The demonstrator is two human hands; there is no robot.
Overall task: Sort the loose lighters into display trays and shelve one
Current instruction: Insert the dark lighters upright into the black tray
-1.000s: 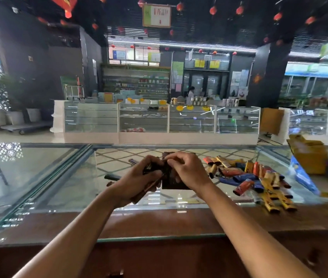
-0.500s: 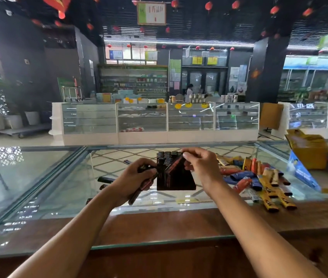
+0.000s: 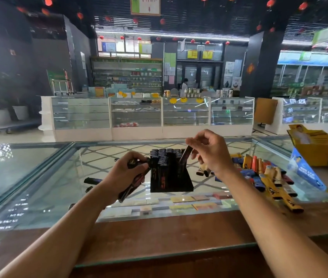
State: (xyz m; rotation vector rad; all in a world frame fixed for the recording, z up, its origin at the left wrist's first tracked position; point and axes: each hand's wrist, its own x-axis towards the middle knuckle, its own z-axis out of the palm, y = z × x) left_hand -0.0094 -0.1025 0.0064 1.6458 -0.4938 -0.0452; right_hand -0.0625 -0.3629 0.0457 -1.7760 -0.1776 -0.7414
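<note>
On counter (image 3: 39, 177), tray (image 3: 179, 184) of upright lighters (image 3: 163, 156)

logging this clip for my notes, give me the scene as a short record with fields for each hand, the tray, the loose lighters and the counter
display tray: black, on the glass counter, partly filled with upright dark lighters
left hand: grips a bundle of dark lighters beside the tray's left edge
right hand: pinches one dark lighter, tilted, over the tray's right side
loose lighters: colourful pile right of the tray
yellow box: far right on the counter
</note>
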